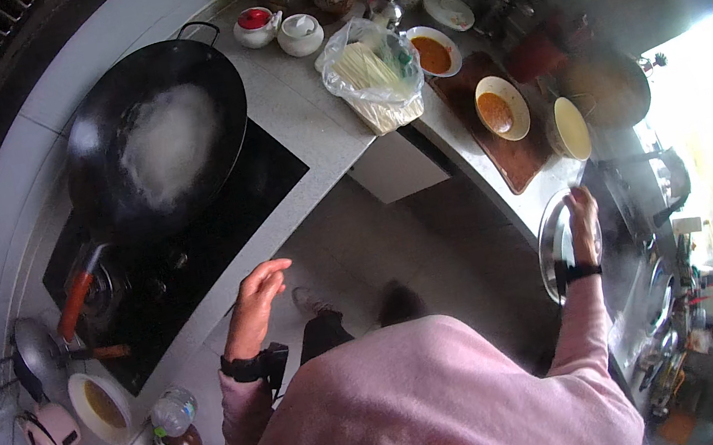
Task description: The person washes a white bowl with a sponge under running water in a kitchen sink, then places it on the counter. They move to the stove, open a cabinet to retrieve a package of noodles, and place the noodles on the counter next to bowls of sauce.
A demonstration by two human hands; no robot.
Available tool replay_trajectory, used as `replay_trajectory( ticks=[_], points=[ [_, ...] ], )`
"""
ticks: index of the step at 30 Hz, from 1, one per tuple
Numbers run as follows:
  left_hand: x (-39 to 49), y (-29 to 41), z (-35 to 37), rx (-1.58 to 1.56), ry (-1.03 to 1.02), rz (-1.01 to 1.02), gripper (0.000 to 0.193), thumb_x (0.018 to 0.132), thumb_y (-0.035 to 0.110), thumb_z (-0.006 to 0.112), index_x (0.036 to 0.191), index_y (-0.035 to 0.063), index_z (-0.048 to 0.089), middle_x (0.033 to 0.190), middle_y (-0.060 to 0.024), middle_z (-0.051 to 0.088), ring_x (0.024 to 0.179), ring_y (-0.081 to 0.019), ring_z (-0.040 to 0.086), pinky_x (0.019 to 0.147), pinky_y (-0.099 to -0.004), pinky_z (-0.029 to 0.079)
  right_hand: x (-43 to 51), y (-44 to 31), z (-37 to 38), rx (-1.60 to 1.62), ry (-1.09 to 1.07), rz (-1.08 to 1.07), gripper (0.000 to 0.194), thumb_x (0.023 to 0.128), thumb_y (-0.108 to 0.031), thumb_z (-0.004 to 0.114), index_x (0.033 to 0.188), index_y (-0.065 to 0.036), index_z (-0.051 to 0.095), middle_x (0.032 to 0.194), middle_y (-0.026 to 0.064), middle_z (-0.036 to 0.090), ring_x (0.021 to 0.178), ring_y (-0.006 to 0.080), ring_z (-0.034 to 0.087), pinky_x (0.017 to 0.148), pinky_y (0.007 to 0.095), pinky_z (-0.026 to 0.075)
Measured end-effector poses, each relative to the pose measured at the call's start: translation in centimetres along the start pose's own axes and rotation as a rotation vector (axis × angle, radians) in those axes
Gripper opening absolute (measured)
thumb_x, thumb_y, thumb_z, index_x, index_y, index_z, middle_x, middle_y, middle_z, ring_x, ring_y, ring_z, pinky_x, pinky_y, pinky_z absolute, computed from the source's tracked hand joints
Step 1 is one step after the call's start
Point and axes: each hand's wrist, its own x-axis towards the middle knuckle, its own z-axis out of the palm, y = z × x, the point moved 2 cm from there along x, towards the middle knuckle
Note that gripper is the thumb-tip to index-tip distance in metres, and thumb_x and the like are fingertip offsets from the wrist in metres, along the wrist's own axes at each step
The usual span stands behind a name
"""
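My right hand (584,222) is at the round metal lid (552,245) over the edge of the right counter, its fingers closed at the middle of the lid. My left hand (262,303) hangs in the air before the stove edge, fingers a little bent, with nothing in it. A large black wok (100,189) with pale, steaming, foamy liquid (170,141) stands on the black cooktop (262,175). A plastic bag of noodles (365,71) lies at the counter corner. Beside it are a bowl of red-brown sauce (433,55) and another sauce bowl (497,108) on a brown board (516,173).
A cream bowl (571,129) stands by the board. Lidded white jars (301,36) are at the back. The wok's orange handle (76,304) points towards the near left, near a small pan (40,353) and a bowl of yellowish liquid (102,403). A plastic bottle (175,408) stands below.
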Motion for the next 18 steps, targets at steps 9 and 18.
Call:
replay_trajectory(
  ticks=[9,18],
  points=[
    [11.5,1.2,2.6,-0.03,-0.18,-0.031,0.026,0.1,0.019,0.051,0.119,0.0063,0.064,0.115,0.0004,0.064,0.098,-0.0082,0.056,0.087,-0.0256,0.044,9.1,-27.9,29.8,0.107,-0.601,-0.397,0.024,0.086,-0.011,0.067,0.105,0.002,0.068,0.1,0.0149,0.071,0.093,0.027,0.068,0.08,0.0332,0.054],
    [21.0,4.6,6.6,-0.279,0.115,-0.019,0.032,0.093,0.021,0.061,0.119,0.004,0.063,0.109,-0.0023,0.063,0.096,-0.0108,0.056,0.08,-0.0264,0.044,17.6,-29.8,41.6,-0.433,-0.612,-0.274,0.052,0.075,-0.04,0.076,0.104,0.003,0.068,0.107,0.0243,0.068,0.102,0.0373,0.066,0.089,0.0439,0.053]
  ],
)
